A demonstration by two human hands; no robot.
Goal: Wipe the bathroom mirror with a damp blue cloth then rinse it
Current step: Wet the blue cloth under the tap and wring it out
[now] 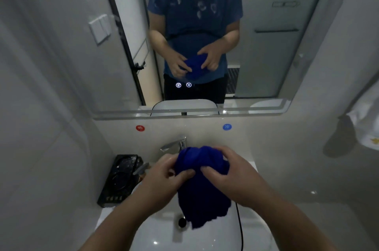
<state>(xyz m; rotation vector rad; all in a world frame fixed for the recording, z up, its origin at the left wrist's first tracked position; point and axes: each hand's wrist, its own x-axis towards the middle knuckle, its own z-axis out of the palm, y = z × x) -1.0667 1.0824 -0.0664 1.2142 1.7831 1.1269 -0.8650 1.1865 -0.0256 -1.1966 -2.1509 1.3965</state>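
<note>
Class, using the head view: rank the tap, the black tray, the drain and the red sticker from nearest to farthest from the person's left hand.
From the left hand:
1. Tap, just behind it.
2. Black tray, to its left, and drain, below in the sink: too close to call.
3. Red sticker, up on the wall.

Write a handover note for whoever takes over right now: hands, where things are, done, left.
Left hand and right hand: both shut on the bunched dark blue cloth, held over the white basin in front of the chrome tap.
Wall mirror: white smears show in its upper middle, so wiping is not finished.
Water flow: cannot tell.
Left: wipe off the smears, then rinse the cloth.
</note>
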